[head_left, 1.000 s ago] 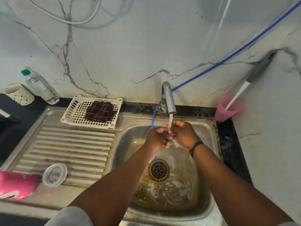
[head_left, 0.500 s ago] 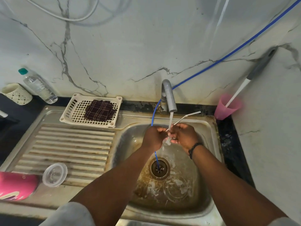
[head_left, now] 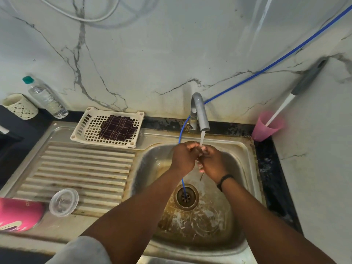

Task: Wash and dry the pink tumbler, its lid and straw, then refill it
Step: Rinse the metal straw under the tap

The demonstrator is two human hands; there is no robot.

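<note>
Both hands sit together under the running tap (head_left: 200, 113), over the far half of the sink (head_left: 251, 168). Left hand (head_left: 183, 157) and right hand (head_left: 212, 163) have fingers curled inward, knuckles nearly touching, stream landing right where they meet. Probably rinsing the straw, but it's not visible in this frame, so I can't tell what either hand actually pinches, if anything.

Pose: both forearms reach in from the near edge and converge on the stream; a dark band rides the right wrist.

Task items:
- pink tumbler (head_left: 19, 214) lies on its side at the near-left edge of the draining board (head_left: 85, 168), partly cut off by the frame.
- lid (head_left: 63, 201), clear, lies flat just right of the tumbler, close to or touching it.
- straw: not seen.

Step, my read: still in the wash phase, small-part rinse. Whether tumbler and lid are already washed can't be told from here.

Next move calls for: finish the rinse, shut off the tap, set the part down on the draining board, then dry. Checked cloth (head_left: 117, 127) in the white basket (head_left: 80, 132) at the far end of the board looks like the obvious drying rag.

Watch: blue hose (head_left: 276, 62) runs down into the drain (head_left: 185, 196) right beside the left hand; easy to snag.
</note>
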